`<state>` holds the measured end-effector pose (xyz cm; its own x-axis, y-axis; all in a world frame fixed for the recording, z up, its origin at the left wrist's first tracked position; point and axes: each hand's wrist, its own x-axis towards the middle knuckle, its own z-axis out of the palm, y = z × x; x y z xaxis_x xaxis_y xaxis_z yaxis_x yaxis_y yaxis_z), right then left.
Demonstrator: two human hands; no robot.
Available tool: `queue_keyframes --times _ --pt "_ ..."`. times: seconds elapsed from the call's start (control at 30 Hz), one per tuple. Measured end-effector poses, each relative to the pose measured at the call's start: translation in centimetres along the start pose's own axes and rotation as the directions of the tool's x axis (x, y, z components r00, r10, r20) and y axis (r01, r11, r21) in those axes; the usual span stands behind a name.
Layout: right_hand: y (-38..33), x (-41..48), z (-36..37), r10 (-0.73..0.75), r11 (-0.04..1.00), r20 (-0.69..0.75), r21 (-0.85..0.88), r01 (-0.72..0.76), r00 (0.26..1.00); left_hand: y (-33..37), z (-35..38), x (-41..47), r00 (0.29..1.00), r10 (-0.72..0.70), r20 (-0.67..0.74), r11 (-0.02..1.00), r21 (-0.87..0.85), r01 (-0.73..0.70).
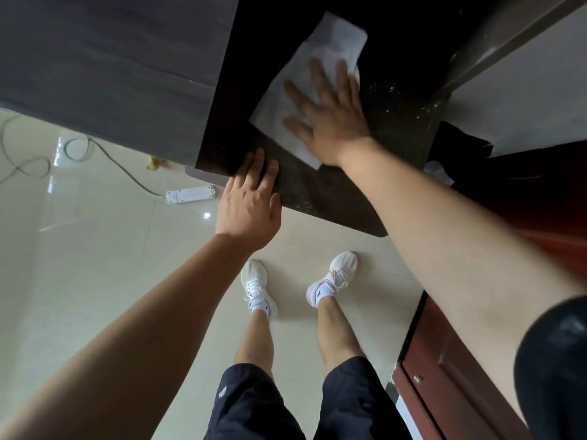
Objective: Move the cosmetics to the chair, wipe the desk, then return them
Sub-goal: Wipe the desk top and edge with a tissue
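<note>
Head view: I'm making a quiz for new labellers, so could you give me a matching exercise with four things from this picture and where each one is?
Column A
1. right hand
2. left hand
3. white cloth
4. power strip

Column B
a. lying on the tiled floor
b. fingers resting at the near edge of the dark desk
c. spread out on the desk top
d. pressing flat on the cloth

Pairs: 1-d, 2-b, 3-c, 4-a
</note>
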<state>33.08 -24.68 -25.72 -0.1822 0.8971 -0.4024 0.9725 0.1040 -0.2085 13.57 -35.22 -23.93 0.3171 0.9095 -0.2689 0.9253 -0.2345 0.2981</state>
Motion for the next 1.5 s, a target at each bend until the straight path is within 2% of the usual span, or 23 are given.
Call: queue_keyframes --times 0.1,0.2,0.33,0.43,0.6,0.73,0.83,0.9,1.07,1.2,1.37,1.5 --pt "2.0 0.2 -0.5 0.113 0.993 -0.019 0.041 -0.112 0.993 0.0 0.0 0.0 1.0 -0.003 -0.002 1.0 0.007 0.003" --pt "4.4 -3.8 1.2 0.247 0.967 -0.062 0.076 -0.243 0.967 0.0 0.1 -0.1 1.0 -0.011 0.004 1.0 0.008 0.011" --pt "4.4 -13.0 5.1 0.235 0.972 -0.162 0.063 -0.228 0.958 0.1 0.2 -0.1 1.0 -0.007 0.007 1.0 0.003 0.007" --pt "2.8 -16.5 7.6 0.243 0.97 -0.149 0.069 -0.235 0.959 0.0 0.3 -0.2 1.0 -0.014 0.003 1.0 0.006 0.014" --pt "4.5 -12.8 5.9 0.186 0.982 -0.155 0.046 -0.181 0.97 0.0 0.3 -0.2 1.0 -0.011 0.026 1.0 0.008 0.011" --pt "7.0 -5.5 2.2 0.264 0.963 -0.11 0.087 -0.255 0.958 0.0 0.5 -0.2 1.0 -0.015 0.018 1.0 0.025 0.014" --pt "7.1 -3.3 1.3 0.319 0.946 -0.115 0.094 -0.31 0.941 0.0 0.7 -0.2 1.0 -0.016 0.015 1.0 0.026 0.015" --pt "5.8 -4.8 2.0 0.332 0.941 -0.123 0.109 -0.32 0.935 -0.1 0.7 -0.2 1.0 -0.006 0.015 1.0 0.024 0.006" --pt "1.9 -14.3 6.7 0.252 0.968 -0.216 0.073 -0.241 0.943 0.1 0.7 -0.3 1.0 -0.021 0.016 1.0 0.023 0.02" --pt "4.4 -14.7 6.6 0.187 0.982 -0.179 0.002 -0.19 0.966 0.1 0.8 -0.2 1.0 -0.012 0.011 1.0 0.029 0.012" --pt "8.5 -8.4 3.2 0.372 0.928 -0.194 0.09 -0.361 0.908 -0.1 1.0 -0.3 1.0 -0.012 0.011 0.999 0.036 0.012" --pt "7.2 -9.1 3.3 0.422 0.906 -0.184 0.131 -0.403 0.888 -0.3 1.1 -0.3 1.0 -0.002 0.004 0.999 0.042 0.002"
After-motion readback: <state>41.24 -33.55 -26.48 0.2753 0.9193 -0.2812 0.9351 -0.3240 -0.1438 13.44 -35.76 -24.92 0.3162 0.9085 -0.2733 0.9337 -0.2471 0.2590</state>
